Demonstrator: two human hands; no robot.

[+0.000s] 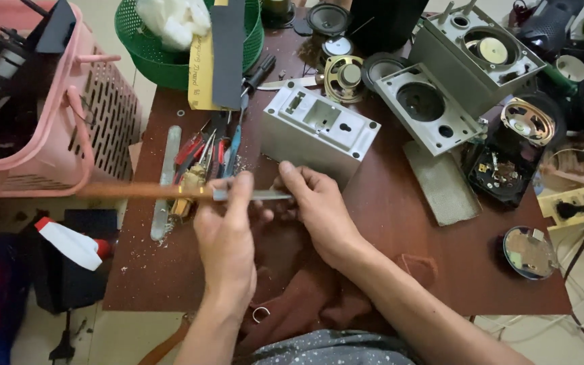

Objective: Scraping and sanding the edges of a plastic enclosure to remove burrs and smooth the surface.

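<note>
My left hand (228, 233) grips a long metal file (255, 195) with a wooden handle (136, 191) that sticks out to the left. My right hand (319, 206) pinches the file's far tip, just in front of a grey speaker box (319, 132) lying on the brown table (400, 257). Whatever sits under the file is hidden by my fingers.
Several red-handled hand tools (201, 152) lie left of the box. A pink basket (55, 122) and a green basket (170, 54) stand at the left rear. Open speaker housings (454, 74), loose speaker cones (343, 78), a round mirror (528, 252) and a power strip (576, 206) crowd the right.
</note>
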